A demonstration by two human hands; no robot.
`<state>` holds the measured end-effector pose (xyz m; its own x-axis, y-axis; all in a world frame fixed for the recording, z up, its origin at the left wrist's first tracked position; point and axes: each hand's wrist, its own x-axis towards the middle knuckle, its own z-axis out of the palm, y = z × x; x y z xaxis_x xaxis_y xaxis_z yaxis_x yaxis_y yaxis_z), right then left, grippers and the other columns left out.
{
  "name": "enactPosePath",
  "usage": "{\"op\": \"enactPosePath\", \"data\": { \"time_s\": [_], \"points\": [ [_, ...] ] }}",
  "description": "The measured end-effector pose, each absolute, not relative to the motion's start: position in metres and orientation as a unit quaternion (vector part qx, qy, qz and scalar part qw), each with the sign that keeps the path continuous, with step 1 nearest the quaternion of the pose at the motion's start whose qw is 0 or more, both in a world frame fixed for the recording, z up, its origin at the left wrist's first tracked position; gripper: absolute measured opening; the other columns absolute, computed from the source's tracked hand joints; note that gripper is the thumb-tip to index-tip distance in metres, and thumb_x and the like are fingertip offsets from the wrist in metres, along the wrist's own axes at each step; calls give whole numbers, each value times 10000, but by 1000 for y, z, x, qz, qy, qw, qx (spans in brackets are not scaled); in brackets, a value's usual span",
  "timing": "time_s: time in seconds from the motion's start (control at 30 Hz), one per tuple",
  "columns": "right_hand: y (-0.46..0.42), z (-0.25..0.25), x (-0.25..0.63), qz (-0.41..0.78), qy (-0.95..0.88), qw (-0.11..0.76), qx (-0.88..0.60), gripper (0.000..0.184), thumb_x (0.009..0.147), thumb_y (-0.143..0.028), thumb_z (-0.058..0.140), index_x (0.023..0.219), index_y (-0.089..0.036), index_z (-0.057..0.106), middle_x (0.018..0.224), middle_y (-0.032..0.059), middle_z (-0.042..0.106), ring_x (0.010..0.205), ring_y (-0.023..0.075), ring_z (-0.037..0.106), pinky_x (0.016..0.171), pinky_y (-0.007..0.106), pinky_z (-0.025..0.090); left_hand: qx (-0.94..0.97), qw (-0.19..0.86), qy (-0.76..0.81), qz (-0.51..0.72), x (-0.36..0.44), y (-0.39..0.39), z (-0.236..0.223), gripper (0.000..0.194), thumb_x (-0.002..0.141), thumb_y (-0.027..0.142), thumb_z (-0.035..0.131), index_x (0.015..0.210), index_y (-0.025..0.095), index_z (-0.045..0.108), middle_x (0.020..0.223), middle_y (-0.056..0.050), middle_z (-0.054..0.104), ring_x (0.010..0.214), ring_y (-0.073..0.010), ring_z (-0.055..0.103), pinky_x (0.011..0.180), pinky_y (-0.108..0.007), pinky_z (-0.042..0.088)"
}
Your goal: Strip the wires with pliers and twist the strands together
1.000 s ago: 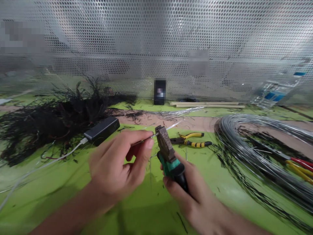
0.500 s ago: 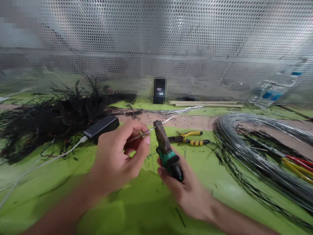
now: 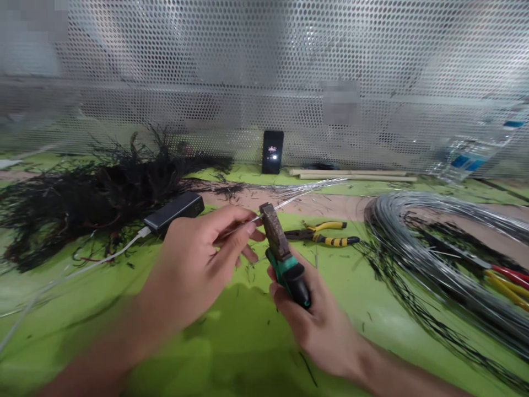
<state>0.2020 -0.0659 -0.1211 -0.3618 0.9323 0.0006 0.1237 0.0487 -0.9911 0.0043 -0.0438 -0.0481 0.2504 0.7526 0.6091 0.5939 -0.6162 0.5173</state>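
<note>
My left hand pinches a thin silvery wire between thumb and fingers, left of centre. Wrapped around the green and black handles of a pair of pliers is my right hand. The pliers' dark, worn jaws point up and away, and the wire passes at their tip, running on toward the back right. Whether the jaws bite on it is hard to see. Behind them on the green surface lie yellow and black long-nose pliers.
A coil of wire with red- and yellow-handled tools fills the right. A black bristly heap lies left, beside a dark power bank with a white cable. A phone leans on the perforated metal panel; a bottle stands right.
The fingers of my left hand have closed in and shifted along the wire, with other fingertips now showing near the pliers' jaws. My right hand and the pliers are nearly still.
</note>
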Motion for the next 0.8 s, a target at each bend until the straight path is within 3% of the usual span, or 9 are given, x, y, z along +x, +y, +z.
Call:
{"op": "enactPosePath", "data": {
  "time_s": [0.1,0.2,0.27,0.4,0.47,0.63,0.8],
  "points": [
    [-67,-122,201,537,-623,374,-428,132,921,-229,589,1031,-239,516,772,-40,493,603,122,417,526,239,344,767,118,422,468,2,-44,-50,189,978,242,706,1160,267,751,1060,6,835,892,-186,827,739,-207,679],
    [-67,-121,200,524,-634,379,-425,94,920,-232,583,972,-243,505,755,-43,481,597,123,407,522,242,329,742,106,403,525,3,-47,-49,290,978,217,702,1267,248,701,1242,-24,797,1110,-207,795,972,-269,682],
    [-68,-119,199,517,-641,384,-418,93,913,-225,580,935,-245,492,756,-42,478,606,124,413,529,244,328,720,49,411,558,7,-50,-48,239,1002,209,691,1237,251,695,1204,3,803,1088,-181,798,984,-262,679],
    [-67,-119,198,527,-629,386,-421,118,898,-207,589,971,-242,503,771,-48,471,614,122,403,531,239,325,707,-86,414,567,15,-52,-49,133,1001,149,691,1074,258,715,981,56,813,918,-163,822,839,-269,711],
    [-65,-119,198,537,-619,390,-420,141,892,-201,598,992,-241,506,770,-56,457,609,117,389,530,237,322,714,-127,402,559,15,-50,-53,142,987,131,708,1043,261,719,964,45,817,908,-172,822,812,-301,719],
    [-59,-117,197,569,-585,403,-414,149,874,-224,611,944,-237,481,739,-75,404,604,110,370,522,230,328,789,-244,300,478,3,-38,-59,225,934,85,752,1019,289,708,1131,33,832,1072,-219,807,932,-399,692],
    [-57,-110,200,590,-576,402,-399,183,820,-221,611,925,-232,462,720,-79,387,603,104,357,509,219,318,824,-402,181,356,-3,-27,-60,191,887,74,790,916,256,740,1094,32,839,1080,-230,803,1101,-422,611]
  ]
}}
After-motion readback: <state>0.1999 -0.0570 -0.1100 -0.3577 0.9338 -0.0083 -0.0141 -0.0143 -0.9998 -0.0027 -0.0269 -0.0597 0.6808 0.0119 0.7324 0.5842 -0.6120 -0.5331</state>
